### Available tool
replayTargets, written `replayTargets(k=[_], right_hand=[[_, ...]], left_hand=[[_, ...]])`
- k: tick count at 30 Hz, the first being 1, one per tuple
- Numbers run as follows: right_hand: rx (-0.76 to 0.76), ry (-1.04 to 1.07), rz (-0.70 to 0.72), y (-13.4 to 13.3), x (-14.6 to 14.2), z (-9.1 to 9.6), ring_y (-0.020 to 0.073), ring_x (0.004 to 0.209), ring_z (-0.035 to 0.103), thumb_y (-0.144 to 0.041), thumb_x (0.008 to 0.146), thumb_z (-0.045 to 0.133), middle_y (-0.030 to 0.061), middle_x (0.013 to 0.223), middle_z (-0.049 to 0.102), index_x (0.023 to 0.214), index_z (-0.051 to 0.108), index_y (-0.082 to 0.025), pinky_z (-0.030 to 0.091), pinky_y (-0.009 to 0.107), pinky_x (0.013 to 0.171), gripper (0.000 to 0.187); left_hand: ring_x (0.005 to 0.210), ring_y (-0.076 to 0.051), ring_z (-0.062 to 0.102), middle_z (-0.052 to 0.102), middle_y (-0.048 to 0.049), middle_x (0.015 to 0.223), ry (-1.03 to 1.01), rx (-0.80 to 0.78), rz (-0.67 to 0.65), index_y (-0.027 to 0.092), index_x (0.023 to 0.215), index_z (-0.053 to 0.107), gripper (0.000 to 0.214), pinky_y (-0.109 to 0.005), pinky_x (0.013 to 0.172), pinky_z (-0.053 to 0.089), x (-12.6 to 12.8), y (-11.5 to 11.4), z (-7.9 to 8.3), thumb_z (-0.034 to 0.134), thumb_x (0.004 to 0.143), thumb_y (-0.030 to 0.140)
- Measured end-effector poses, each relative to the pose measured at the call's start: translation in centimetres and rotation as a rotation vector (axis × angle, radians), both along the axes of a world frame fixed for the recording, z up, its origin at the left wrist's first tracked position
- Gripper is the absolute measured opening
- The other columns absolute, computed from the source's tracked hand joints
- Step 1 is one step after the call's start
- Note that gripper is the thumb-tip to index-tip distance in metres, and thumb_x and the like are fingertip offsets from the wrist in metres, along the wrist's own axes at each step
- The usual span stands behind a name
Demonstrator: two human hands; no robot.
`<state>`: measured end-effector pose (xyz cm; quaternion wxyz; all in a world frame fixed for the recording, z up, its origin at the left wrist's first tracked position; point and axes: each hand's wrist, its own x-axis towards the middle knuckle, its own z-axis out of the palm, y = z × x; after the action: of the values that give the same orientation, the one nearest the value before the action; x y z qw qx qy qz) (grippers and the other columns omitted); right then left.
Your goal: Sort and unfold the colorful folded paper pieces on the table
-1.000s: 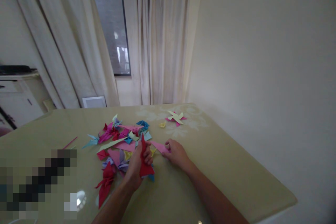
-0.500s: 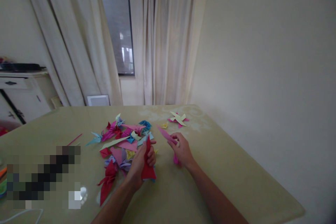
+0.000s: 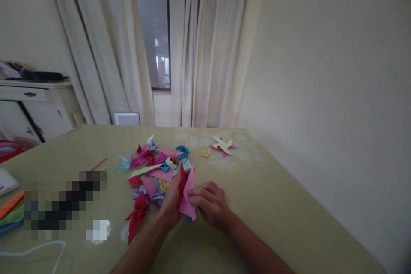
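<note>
My left hand (image 3: 170,206) is closed around a stack of folded origami pieces, with a red paper piece (image 3: 181,180) showing and a bit of blue at the lower end. Against the stack lies a pink origami piece (image 3: 189,197), its long point upward. The fingers of my right hand (image 3: 210,205) pinch the pink piece's right edge. Just left of my left hand is a pile of coloured origami, including a red folded paper figure (image 3: 138,212) and a purple one (image 3: 157,197). Mostly hidden behind my right hand is a magenta paper piece (image 3: 222,191).
Further back on the table (image 3: 289,222) lie a green-and-pink paper pinwheel (image 3: 224,145) and a small yellow paper piece (image 3: 205,153). To the left are a thin pink stick (image 3: 99,164), a pixelated patch, a white cable (image 3: 35,250) and orange and green items (image 3: 12,212).
My right hand has brought the pink piece down and left onto the stack in my left hand. The view has shifted slightly, so the table scene sits further right.
</note>
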<state>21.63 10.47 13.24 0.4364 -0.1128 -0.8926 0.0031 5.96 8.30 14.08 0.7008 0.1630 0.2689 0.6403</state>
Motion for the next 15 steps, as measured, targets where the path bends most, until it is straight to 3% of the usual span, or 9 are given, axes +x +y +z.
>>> replayTargets(k=[4,8,15], right_hand=[[-0.021,0.033,0.029,0.1,0.0,0.2,0.0214,0.102,0.069,-0.014,0.103,0.054,0.0085,0.116,0.078,0.115,0.064,-0.025,0.052,0.038,0.088,0.019],[-0.082,0.076,0.024,0.4,0.1,0.0,0.0215,0.106,0.071,-0.018,0.104,0.053,0.0116,0.12,0.076,0.118,0.065,-0.026,0.055,0.038,0.09,0.02],[-0.109,0.023,0.106,0.0,0.1,0.3,0.0208,0.125,0.066,-0.018,0.104,0.055,0.0102,0.125,0.077,0.118,0.063,-0.026,0.052,0.04,0.102,0.018]], left_hand=[[0.05,-0.007,0.051,0.056,0.0081,0.063,-0.086,0.004,-0.009,0.016,0.095,0.065,0.046,-0.018,0.043,0.038,-0.2,0.0,0.5,0.088,0.077,0.052],[0.051,-0.008,0.054,0.059,0.0063,0.066,-0.103,0.021,-0.011,0.016,0.099,0.067,0.043,-0.019,0.046,0.042,-0.5,-0.1,1.2,0.086,0.081,0.05],[0.051,-0.007,0.054,0.057,0.0042,0.07,-0.064,-0.101,-0.043,0.014,0.103,0.07,0.041,-0.017,0.045,0.042,-0.6,-0.2,0.6,0.079,0.088,0.052]])
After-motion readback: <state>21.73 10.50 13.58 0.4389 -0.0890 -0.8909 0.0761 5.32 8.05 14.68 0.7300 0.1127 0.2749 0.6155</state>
